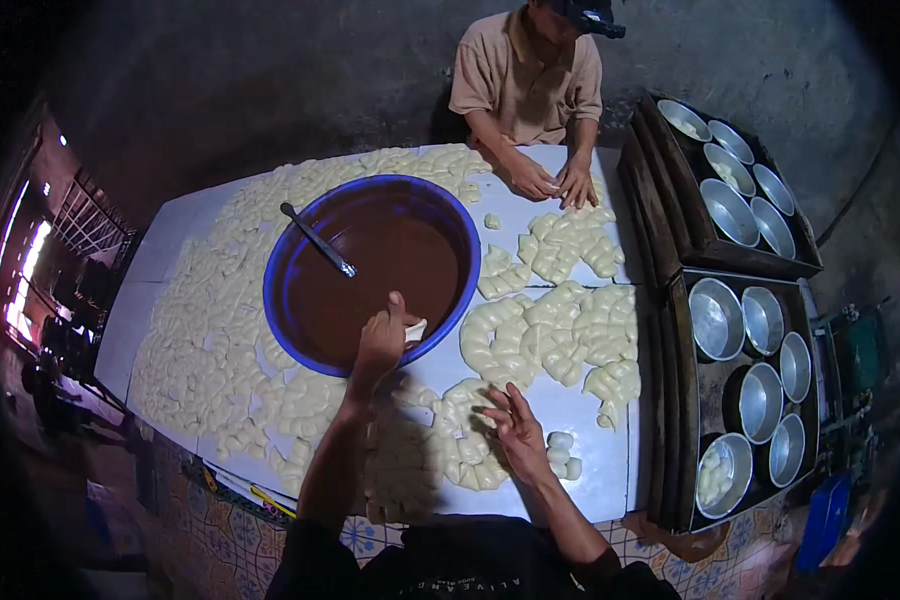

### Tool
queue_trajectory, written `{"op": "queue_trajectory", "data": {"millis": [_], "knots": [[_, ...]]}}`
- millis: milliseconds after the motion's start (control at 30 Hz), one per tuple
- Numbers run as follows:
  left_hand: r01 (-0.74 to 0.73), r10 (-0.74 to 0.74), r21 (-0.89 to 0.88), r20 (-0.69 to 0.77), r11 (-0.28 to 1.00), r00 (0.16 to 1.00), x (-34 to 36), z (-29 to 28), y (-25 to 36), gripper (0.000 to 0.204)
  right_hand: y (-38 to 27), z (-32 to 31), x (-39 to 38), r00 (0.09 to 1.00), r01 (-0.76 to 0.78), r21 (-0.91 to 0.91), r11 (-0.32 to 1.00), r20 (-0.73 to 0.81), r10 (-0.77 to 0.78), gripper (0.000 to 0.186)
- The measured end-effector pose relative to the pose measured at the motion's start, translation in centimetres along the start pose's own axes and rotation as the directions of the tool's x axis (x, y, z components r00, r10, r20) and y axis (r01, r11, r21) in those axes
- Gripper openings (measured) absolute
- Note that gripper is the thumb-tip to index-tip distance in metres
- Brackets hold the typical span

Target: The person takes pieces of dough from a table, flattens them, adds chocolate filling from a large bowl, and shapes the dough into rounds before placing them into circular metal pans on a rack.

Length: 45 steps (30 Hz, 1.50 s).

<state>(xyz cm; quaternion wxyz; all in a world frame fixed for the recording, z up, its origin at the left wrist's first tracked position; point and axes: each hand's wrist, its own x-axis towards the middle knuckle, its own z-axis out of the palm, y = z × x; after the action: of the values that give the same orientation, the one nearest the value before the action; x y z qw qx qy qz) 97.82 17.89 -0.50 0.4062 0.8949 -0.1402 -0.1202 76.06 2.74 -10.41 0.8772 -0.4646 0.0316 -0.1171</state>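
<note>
Gripping a small white piece of dough (pixel 416 330), the left hand (pixel 380 345) is hovering by the lower right rim of a round blue plastic basin (pixel 472 260), mid-frame. The right hand (pixel 520 440), fingers loosely parted, is hanging near pale, lumpy dough pieces (pixel 460 460) at lower centre; I'm not telling whether they're touching. The held piece is probably feeling light, soft, stretchy, wanting a gentle mid-length pinch.

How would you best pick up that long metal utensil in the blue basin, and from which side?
Probably pinch the metal utensil near its far-left end, coming from above on the person's left. That end reaches the rim of the blue basin, while the other points inward over the brown contents; the slim, straight shaft should suit a pinch.
</note>
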Motion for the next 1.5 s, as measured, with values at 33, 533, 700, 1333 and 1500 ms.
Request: {"op": "queue_trajectory", "data": {"millis": [33, 533, 700, 1333, 1500], "knots": [[-0.201, 0.198, -0.003, -0.156, 0.98, 0.968, -1.1, 0.6, 0.5, 0.099, -0.1, 0.0, 0.1, 1.0, 0.0, 0.0, 1.0, -0.009, 0.0, 0.073], [-0.13, 0.203, -0.554, 0.072, 0.822, 0.976, -16.5, 7.8, 1.8, 0.045, -4.1, 2.5, -2.8, 0.936, 0.293, -0.871, 0.394, 0.178, -0.303, 0.037], [-0.082, 0.217, -0.641, 0.134, 0.763, 0.967, -17.3, 8.5, 0.9, 0.027, -4.2, 1.6, -3.7, 0.953, 0.127, -0.368, 0.921, -0.212, -0.216, 0.018], [-0.112, 0.467, -0.743, 0.289, 0.66, 0.835, -20.1, 11.9, 2.8, 0.033, -6.2, -4.3, -10.3, 0.916, -0.4, -0.233, 0.886, -0.061, 0.397, 0.042], [0.139, 0.268, -0.815, 0.339, 0.563, 0.902, -17.4, 17.3, 1.4, 0.037, -3.6, -10.6, -8.5, 0.814, -0.249, -0.374, 0.893, -0.581, -0.016, 0.044]]}}
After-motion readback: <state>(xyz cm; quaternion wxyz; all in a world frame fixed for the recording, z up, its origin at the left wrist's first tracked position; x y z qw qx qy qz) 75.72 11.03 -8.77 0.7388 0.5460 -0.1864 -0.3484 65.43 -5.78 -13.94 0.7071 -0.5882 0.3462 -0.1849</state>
